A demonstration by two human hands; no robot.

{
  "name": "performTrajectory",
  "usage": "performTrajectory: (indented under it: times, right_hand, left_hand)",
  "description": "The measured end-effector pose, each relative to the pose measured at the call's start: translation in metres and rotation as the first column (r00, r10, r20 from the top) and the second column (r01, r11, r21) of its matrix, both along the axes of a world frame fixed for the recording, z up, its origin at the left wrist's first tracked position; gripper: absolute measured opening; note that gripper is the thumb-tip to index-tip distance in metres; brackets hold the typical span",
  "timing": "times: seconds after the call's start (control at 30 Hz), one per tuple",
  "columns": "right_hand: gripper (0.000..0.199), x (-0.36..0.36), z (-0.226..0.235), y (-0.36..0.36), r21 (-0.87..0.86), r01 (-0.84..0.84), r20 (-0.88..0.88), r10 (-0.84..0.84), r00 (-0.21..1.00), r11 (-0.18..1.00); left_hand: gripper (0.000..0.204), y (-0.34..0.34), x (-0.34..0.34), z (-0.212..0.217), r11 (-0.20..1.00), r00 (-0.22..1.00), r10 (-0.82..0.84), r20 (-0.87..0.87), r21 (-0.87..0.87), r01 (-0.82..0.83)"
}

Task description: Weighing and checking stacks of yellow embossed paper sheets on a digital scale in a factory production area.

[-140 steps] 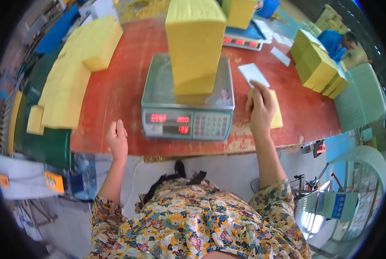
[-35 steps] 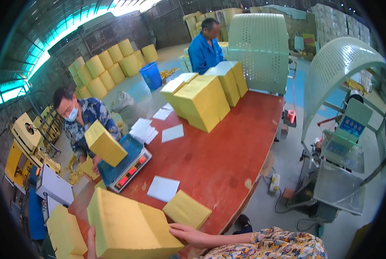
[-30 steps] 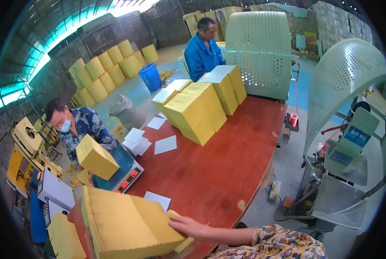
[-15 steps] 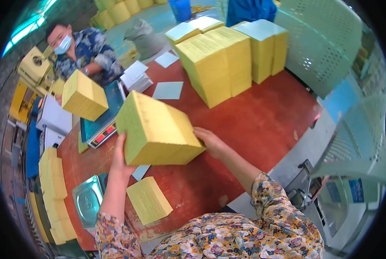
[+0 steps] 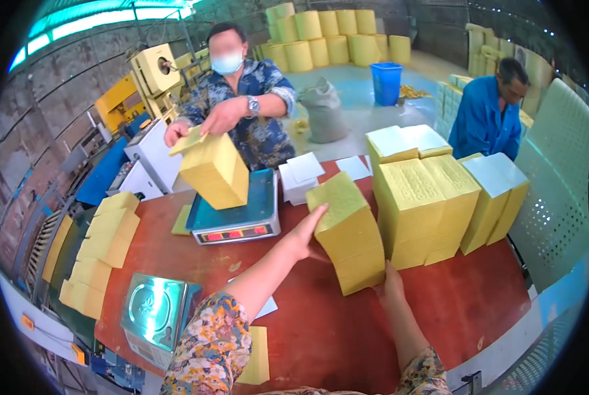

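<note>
A thick block of stacked yellow paper (image 5: 350,247) stands almost upright, slightly tilted, between my two hands. My left hand (image 5: 304,234) presses on its left side near the top, fingers partly hidden. My right hand (image 5: 392,284) grips the lower right edge, its fingers mostly behind the block. Just right of it stand taller yellow paper stacks (image 5: 420,210); a narrow gap shows between. Whether the block's base touches the red table (image 5: 308,329) is hard to tell. White sheets (image 5: 495,172) lie on top of some stacks.
Across the table, a co-worker (image 5: 248,99) handles sheets on a yellow stack (image 5: 219,174) on a digital scale (image 5: 235,227). A second scale (image 5: 153,306) sits near left; white cards (image 5: 298,181) lie beyond my block. Another person (image 5: 485,112) is far right. A perforated panel (image 5: 558,191) borders the right.
My hands have carried the yellow block rightward and away from me, turning it upright beside the tall stacks. The view has tilted up. The co-worker's hands are now on top of the stack on the scale.
</note>
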State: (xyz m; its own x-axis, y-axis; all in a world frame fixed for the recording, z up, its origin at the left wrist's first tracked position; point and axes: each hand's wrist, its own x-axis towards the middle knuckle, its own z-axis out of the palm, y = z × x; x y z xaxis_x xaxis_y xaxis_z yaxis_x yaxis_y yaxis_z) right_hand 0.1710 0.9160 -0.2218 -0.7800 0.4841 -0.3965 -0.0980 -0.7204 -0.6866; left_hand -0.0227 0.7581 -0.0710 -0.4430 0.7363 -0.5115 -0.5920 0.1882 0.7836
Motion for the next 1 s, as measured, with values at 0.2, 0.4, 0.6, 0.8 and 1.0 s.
performTrajectory:
  times: [0.2, 0.4, 0.6, 0.8, 1.0]
  right_hand:
    - [0.049, 0.068, 0.024, -0.011, 0.353, -0.103, 0.026, 0.1, 0.995, 0.93]
    - [0.042, 0.088, 0.016, -0.053, 0.4, -0.157, 0.027, 0.16, 0.987, 0.903]
    - [0.03, 0.084, 0.019, -0.075, 0.717, -0.276, 0.167, 0.227, 0.959, 0.64]
    - [0.031, 0.045, 0.009, -0.078, 0.87, -0.341, 0.269, 0.235, 0.934, 0.356]
    - [0.02, -0.004, 0.009, -0.071, 0.838, -0.297, 0.279, 0.109, 0.954, 0.458]
  left_hand:
    - [0.074, 0.005, 0.031, 0.009, 0.999, 0.992, -0.032, -0.125, -0.04, 0.027]
    - [0.073, 0.013, 0.001, -0.023, 0.967, 0.712, 0.25, -0.656, 0.127, -0.222]
    - [0.076, 0.019, 0.021, 0.041, 0.943, -0.337, -0.032, -0.941, 0.083, -0.323]
    - [0.089, 0.009, 0.07, 0.043, 0.982, -0.297, -0.187, -0.936, -0.172, -0.077]
    - [0.091, 0.015, 0.048, 0.024, 0.962, -0.292, -0.271, -0.917, -0.269, -0.049]
